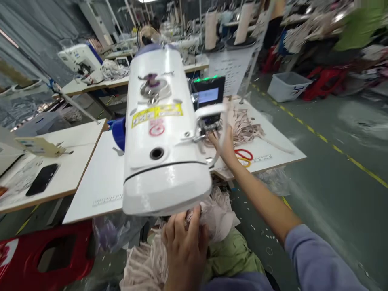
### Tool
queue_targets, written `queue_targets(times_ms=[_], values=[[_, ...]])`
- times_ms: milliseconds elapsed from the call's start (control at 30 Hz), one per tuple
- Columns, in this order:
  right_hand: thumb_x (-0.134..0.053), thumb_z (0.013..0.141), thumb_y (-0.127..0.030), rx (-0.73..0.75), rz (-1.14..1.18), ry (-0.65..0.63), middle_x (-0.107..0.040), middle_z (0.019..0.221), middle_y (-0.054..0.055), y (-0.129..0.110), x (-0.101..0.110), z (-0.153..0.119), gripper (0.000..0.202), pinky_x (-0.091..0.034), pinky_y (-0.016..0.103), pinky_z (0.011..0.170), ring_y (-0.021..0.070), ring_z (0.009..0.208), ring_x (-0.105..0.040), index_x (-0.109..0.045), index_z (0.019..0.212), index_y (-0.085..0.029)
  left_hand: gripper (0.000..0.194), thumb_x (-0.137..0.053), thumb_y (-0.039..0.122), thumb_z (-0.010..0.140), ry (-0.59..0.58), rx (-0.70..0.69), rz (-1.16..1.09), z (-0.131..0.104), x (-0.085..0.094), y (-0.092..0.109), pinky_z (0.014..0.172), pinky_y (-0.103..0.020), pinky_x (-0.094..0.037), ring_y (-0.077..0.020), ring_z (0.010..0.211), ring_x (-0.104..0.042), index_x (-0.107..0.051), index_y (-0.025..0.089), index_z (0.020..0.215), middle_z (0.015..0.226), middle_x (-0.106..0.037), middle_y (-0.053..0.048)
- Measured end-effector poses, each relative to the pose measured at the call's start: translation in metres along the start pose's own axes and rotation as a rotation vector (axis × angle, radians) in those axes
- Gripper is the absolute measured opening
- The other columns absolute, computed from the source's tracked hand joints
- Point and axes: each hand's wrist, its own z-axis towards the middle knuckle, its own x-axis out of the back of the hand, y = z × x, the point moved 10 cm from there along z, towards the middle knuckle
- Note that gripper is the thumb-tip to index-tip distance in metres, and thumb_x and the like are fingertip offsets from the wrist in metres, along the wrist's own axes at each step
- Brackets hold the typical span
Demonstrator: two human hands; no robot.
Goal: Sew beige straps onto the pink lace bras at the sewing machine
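Observation:
A white sewing machine (165, 141) fills the middle of the view and hides much of the tabletop behind it. Low in front of it, my left hand (186, 242) has its fingers curled over a pale pink piece of lacy fabric (216, 220). My right hand (223, 143) reaches past the machine's right side, close to its metal parts; the fingertips are partly covered and blurred. Beyond that hand lies a tangle of pale pink straps (244, 127). Beside the wrist are scissors (245, 155) with red and yellow handles. More pale strips (148, 258) hang over my lap.
A small lit screen (208, 95) stands behind the machine. On the left table (75, 161) lies a black phone (42, 180). A red stool (69, 258) is at lower left. A grey bin (287, 87) stands on the floor at right, and a person in green (359, 32) is farther back.

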Motion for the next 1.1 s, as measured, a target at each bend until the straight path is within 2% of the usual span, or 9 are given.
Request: queue_targets(times_ms=[67, 167, 400, 500, 567, 633, 733, 867, 1100], values=[[-0.073, 0.075, -0.045, -0.083, 0.095, 0.092, -0.041, 0.143, 0.024, 0.013, 0.014, 0.043, 0.079, -0.034, 0.044, 0.111, 0.0304, 0.134, -0.041, -0.037, 0.136, -0.011, 0.036, -0.056, 0.025, 0.093, 0.020, -0.016, 0.009, 0.001, 0.000, 0.000, 0.094, -0.043, -0.036, -0.0307, 0.110, -0.052, -0.062, 0.018, 0.128, 0.125, -0.058, -0.016], [-0.074, 0.070, -0.041, -0.081, 0.296, -0.012, -0.056, 0.132, 0.015, 0.011, 0.003, 0.084, 0.066, -0.040, 0.042, 0.107, 0.0271, 0.123, -0.051, -0.047, 0.125, -0.018, 0.035, -0.054, 0.024, 0.094, 0.034, 0.004, -0.005, 0.001, -0.001, -0.001, 0.095, -0.044, -0.036, -0.0310, 0.112, -0.052, -0.061, 0.019, 0.128, 0.126, -0.059, -0.015], [-0.068, 0.069, -0.045, -0.113, 0.387, -0.038, -0.064, 0.109, 0.010, 0.004, -0.011, 0.098, 0.044, -0.047, 0.041, 0.094, 0.0249, 0.103, -0.060, -0.051, 0.101, -0.020, 0.035, -0.052, 0.022, 0.094, 0.051, 0.039, -0.042, 0.000, -0.002, -0.004, 0.094, -0.042, -0.036, -0.0290, 0.113, -0.052, -0.061, 0.023, 0.129, 0.127, -0.059, -0.013], [-0.071, 0.067, -0.043, -0.146, 0.347, 0.030, -0.062, 0.109, 0.009, 0.002, 0.004, 0.094, 0.044, -0.045, 0.040, 0.096, 0.0242, 0.104, -0.057, -0.050, 0.098, -0.020, 0.035, -0.053, 0.022, 0.094, 0.050, 0.033, -0.049, 0.001, 0.001, -0.003, 0.095, -0.042, -0.036, -0.0289, 0.112, -0.052, -0.062, 0.022, 0.128, 0.126, -0.059, -0.013], [-0.074, 0.065, -0.043, -0.177, 0.276, 0.153, -0.060, 0.106, 0.008, 0.001, 0.025, 0.076, 0.044, -0.043, 0.040, 0.097, 0.0235, 0.104, -0.055, -0.050, 0.094, -0.021, 0.035, -0.055, 0.023, 0.094, 0.036, 0.018, -0.057, 0.003, 0.004, 0.000, 0.097, -0.041, -0.035, -0.0289, 0.113, -0.051, -0.062, 0.022, 0.128, 0.126, -0.059, -0.013], [-0.072, 0.069, -0.049, -0.234, 0.251, 0.121, -0.060, 0.094, 0.005, -0.002, 0.029, 0.041, 0.039, -0.045, 0.039, 0.093, 0.0226, 0.097, -0.055, -0.051, 0.086, -0.022, 0.036, -0.054, 0.023, 0.094, 0.009, 0.021, -0.083, 0.004, 0.005, 0.001, 0.098, -0.041, -0.034, -0.0288, 0.113, -0.050, -0.061, 0.021, 0.129, 0.126, -0.059, -0.013], [-0.064, 0.076, -0.060, -0.383, 0.357, -0.436, -0.056, 0.066, 0.002, -0.012, -0.017, -0.047, 0.039, -0.048, 0.035, 0.069, 0.0208, 0.073, -0.055, -0.053, 0.070, -0.023, 0.036, -0.051, 0.023, 0.095, -0.031, 0.047, -0.146, 0.005, 0.003, 0.000, 0.099, -0.041, -0.033, -0.0287, 0.114, -0.049, -0.059, 0.019, 0.131, 0.127, -0.058, -0.014], [-0.060, 0.079, -0.060, -0.518, 0.523, -0.693, -0.055, 0.061, -0.001, -0.028, -0.040, -0.140, 0.037, -0.044, 0.029, 0.053, 0.0159, 0.056, -0.049, -0.057, 0.073, -0.024, 0.037, -0.053, 0.023, 0.095, -0.042, 0.048, -0.172, 0.004, 0.003, 0.000, 0.101, -0.042, -0.032, -0.0300, 0.116, -0.048, -0.058, 0.018, 0.131, 0.130, -0.057, -0.015], [-0.069, 0.069, -0.047, -0.434, 0.514, -0.609, -0.060, 0.079, 0.000, -0.043, -0.039, -0.129, 0.031, -0.050, 0.034, 0.071, 0.0198, 0.074, -0.055, -0.051, 0.084, -0.026, 0.038, -0.054, 0.022, 0.094, -0.058, 0.020, -0.151, 0.003, 0.002, 0.002, 0.099, -0.044, -0.032, -0.0316, 0.116, -0.048, -0.059, 0.017, 0.131, 0.130, -0.057, -0.016]])
